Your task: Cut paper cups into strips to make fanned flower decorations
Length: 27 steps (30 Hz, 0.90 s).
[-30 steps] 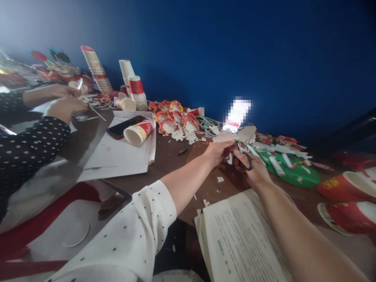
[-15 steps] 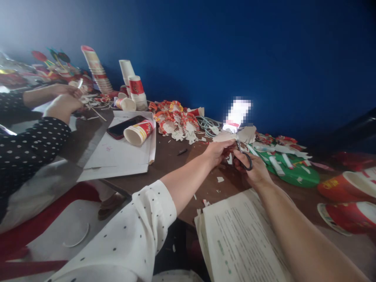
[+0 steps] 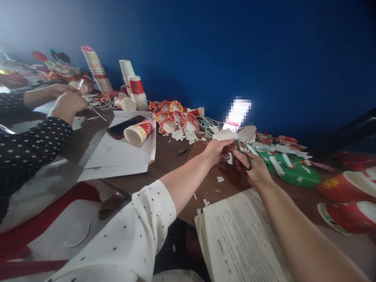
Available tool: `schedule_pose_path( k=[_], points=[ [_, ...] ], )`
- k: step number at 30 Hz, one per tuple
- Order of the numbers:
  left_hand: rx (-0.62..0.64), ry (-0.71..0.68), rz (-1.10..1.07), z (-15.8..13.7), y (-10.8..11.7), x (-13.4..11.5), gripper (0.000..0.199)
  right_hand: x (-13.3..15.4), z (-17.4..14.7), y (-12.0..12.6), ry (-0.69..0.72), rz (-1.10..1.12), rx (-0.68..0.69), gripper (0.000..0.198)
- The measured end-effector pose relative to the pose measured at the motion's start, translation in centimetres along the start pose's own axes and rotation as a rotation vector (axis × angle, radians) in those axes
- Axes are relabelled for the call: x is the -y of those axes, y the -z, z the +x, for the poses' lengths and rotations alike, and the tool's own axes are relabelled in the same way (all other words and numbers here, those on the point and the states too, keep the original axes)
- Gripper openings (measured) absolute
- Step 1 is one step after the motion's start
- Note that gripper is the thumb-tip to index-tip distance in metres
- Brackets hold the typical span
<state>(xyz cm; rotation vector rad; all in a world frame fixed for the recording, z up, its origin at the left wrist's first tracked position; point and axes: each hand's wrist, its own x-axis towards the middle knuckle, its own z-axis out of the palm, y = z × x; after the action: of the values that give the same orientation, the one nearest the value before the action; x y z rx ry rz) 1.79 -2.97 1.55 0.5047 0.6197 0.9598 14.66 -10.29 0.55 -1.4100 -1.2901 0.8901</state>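
Dark blue wall (image 3: 188, 47) backs our cluttered brown desk (image 3: 167, 160). At the near edge lie printed pages (image 3: 235, 235), whose dense lines are too small for us to read. On the white box (image 3: 126, 160), a reddish mark (image 3: 109, 148) is too faint to make out. Stacked cups (image 3: 98, 70) stand at the back, looking uncut; at the right, an orange-red cup (image 3: 336, 188) carries gold characters too blurred to read. We find no legible brand. A heap of cut paper (image 3: 176, 119) near the wall suggests to us that many pieces are done. Our right hand (image 3: 255, 168) is closed around the scissors (image 3: 237, 143), and our left hand (image 3: 217, 150) pinches a white paper piece (image 3: 223, 135) above the desk, beside the blades; we judge its cutting unfinished. Below, small scraps (image 3: 220, 179) litter the desk.
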Motion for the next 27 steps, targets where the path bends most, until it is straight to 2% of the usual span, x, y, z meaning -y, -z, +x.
schedule_pose_path(
  k=[17, 27],
  points=[
    [-0.019, -0.055, 0.062, -0.2, -0.1, -0.2, 0.021, 1.3, -0.4, -0.2, 0.031, -0.149, -0.006, 0.050],
    [-0.047, -0.055, 0.047, 0.2, 0.0, 0.7, 0.023, 0.6, -0.2, -0.6, 0.055, -0.084, -0.068, 0.050]
  ],
)
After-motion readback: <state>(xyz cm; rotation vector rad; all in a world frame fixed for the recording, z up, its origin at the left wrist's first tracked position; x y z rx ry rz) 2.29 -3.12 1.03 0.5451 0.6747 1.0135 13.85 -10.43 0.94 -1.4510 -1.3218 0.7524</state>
